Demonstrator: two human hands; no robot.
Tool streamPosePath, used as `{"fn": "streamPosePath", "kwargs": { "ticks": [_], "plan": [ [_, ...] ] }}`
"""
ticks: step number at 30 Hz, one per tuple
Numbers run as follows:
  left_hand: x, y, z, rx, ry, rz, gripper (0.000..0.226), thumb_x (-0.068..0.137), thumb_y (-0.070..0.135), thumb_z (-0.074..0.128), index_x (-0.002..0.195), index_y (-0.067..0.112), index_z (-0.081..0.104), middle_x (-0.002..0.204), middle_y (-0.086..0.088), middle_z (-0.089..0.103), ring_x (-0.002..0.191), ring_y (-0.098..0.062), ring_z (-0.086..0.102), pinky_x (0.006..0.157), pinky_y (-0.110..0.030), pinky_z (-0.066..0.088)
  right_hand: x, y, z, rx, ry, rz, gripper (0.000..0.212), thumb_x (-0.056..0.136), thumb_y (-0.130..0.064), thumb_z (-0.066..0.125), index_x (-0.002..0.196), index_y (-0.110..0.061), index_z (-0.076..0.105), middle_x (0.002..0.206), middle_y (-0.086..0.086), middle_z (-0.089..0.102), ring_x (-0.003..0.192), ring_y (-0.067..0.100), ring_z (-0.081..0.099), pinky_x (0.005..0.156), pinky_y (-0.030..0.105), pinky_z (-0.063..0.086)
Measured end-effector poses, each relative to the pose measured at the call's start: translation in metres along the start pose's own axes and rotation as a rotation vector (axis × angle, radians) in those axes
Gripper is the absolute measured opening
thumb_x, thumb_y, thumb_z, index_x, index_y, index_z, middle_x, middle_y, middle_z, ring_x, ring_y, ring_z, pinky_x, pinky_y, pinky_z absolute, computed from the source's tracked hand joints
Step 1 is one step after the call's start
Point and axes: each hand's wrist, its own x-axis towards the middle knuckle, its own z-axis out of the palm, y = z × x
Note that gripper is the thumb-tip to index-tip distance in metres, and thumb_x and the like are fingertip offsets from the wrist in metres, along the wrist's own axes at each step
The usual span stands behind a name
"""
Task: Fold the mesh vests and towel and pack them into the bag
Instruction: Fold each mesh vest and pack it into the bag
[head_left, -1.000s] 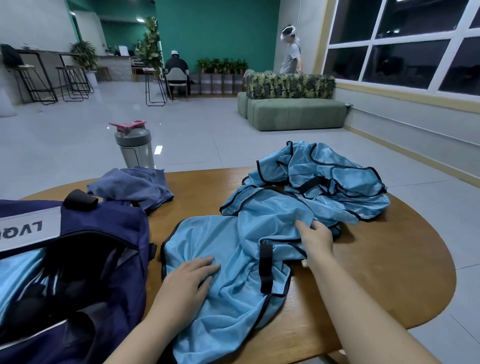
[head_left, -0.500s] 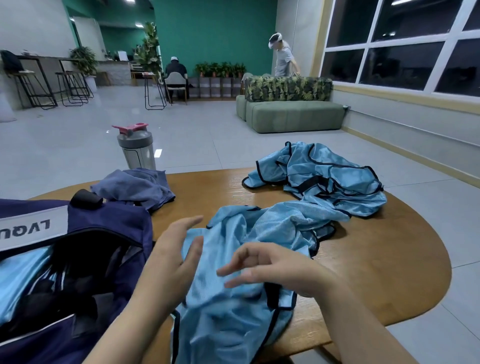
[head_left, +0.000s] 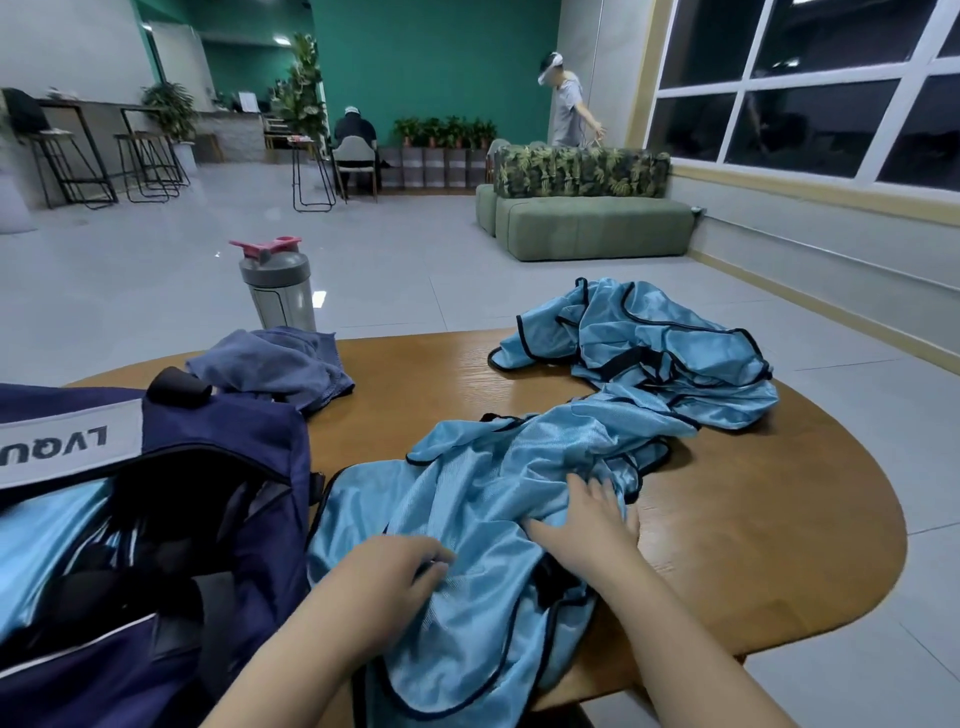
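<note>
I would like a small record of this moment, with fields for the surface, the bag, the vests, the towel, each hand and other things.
surface: round wooden table
bag: open navy blue duffel bag, at the left, light blue fabric visible inside
near vest: light blue mesh vest with black trim, spread unfolded beside the bag
far vests: crumpled light blue mesh pile
towel: grey-blue towel, bunched behind the bag
left hand: fingers curled on the near vest
right hand: flat on the near vest
other: grey shaker bottle with pink lid
</note>
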Motion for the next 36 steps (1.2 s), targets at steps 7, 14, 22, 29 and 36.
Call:
{"fn": "streamPosePath", "kwargs": {
  "ticks": [7, 14, 22, 29, 36],
  "plan": [
    [-0.006, 0.013, -0.017, -0.136, -0.238, -0.057, 0.021, 0.096, 0.032, 0.050, 0.108, 0.034, 0.066, 0.074, 0.010, 0.067, 0.059, -0.003, 0.060, 0.057, -0.010, 0.043, 0.001, -0.016, 0.002, 0.030, -0.108, -0.456, 0.059, 0.083, -0.042, 0.056, 0.139, -0.033, 0.040, 0.147, -0.014, 0.034, 0.141, 0.009, 0.020, 0.114, 0.038, 0.018],
    [0.022, 0.003, -0.008, -0.118, 0.406, 0.013, 0.029, 0.093, 0.011, 0.051, 0.120, 0.020, 0.058, 0.106, 0.004, 0.055, 0.099, -0.014, 0.050, 0.091, -0.032, 0.040, -0.014, -0.015, -0.002, 0.505, -0.446, -0.544, 0.029, 0.088, -0.027, 0.051, 0.100, -0.014, 0.074, 0.112, -0.028, 0.063, 0.107, -0.012, 0.054, 0.091, 0.014, 0.042],
    [0.025, -0.013, 0.013, 0.100, 0.127, -0.127, 0.044, 0.094, 0.042, 0.048, 0.136, 0.032, 0.038, 0.123, 0.005, 0.048, 0.113, -0.017, 0.045, 0.091, -0.029, 0.040, -0.004, 0.000, -0.014, 0.169, 0.025, -0.328, 0.050, 0.093, -0.035, 0.051, 0.052, -0.017, 0.028, 0.050, -0.001, 0.031, 0.047, 0.011, 0.028, 0.048, 0.028, 0.020],
    [0.016, -0.013, 0.001, -0.040, 0.299, -0.227, 0.027, 0.091, 0.017, 0.048, 0.111, 0.031, 0.058, 0.108, 0.007, 0.062, 0.099, -0.015, 0.056, 0.077, -0.030, 0.045, 0.009, 0.015, -0.015, 0.066, 0.233, -0.139, 0.037, 0.089, -0.025, 0.053, 0.057, -0.013, 0.039, 0.056, 0.003, 0.042, 0.055, 0.017, 0.038, 0.050, 0.032, 0.028],
    [0.003, -0.014, -0.019, -0.157, 0.640, -0.185, 0.029, 0.078, 0.007, 0.054, 0.089, 0.031, 0.064, 0.055, 0.006, 0.048, 0.061, -0.016, 0.050, 0.059, -0.034, 0.040, 0.013, 0.015, -0.010, 0.005, 0.251, -0.066, 0.026, 0.092, -0.031, 0.053, 0.114, -0.017, 0.050, 0.120, 0.002, 0.050, 0.114, 0.022, 0.043, 0.093, 0.032, 0.037]
  ]
}}
